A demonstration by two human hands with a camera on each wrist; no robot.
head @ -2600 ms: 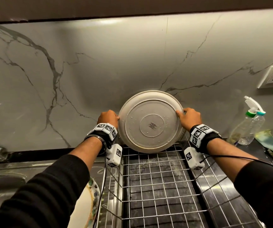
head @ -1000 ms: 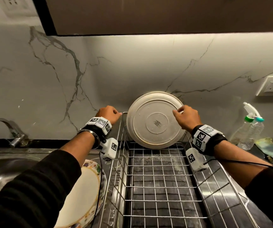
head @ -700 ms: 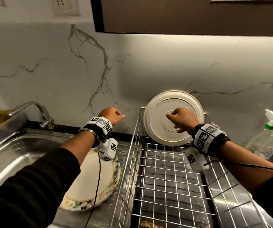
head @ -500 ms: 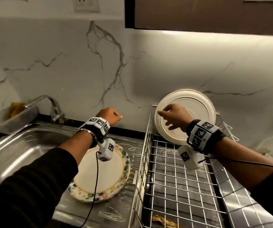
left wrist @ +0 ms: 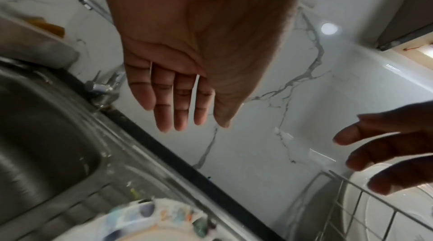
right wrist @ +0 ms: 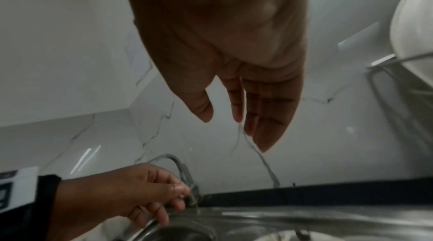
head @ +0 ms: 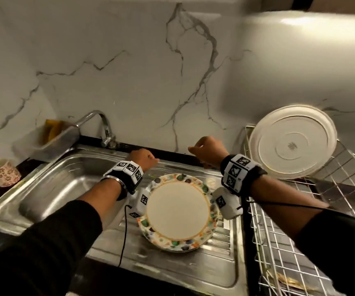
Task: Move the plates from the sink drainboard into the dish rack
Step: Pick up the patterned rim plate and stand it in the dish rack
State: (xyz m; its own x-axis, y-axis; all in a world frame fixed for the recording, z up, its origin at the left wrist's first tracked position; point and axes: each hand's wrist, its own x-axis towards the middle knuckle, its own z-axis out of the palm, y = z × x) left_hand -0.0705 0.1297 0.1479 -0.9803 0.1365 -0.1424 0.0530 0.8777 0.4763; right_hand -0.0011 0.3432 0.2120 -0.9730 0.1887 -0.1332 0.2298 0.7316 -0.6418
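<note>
The steel drainboard (head: 204, 272) beside the basin carries one patterned plate (head: 178, 212), lying flat near its far edge. At its right edge stands the wire rack (head: 279, 248), with a white plate (head: 292, 142) upright at the rack's far end.

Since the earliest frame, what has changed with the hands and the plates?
Both hands let go of the white plate and swung left. The left hand and right hand now hover open over the patterned plate. Unchanged: white plate upright in the dish rack, patterned plate flat on the drainboard.
</note>
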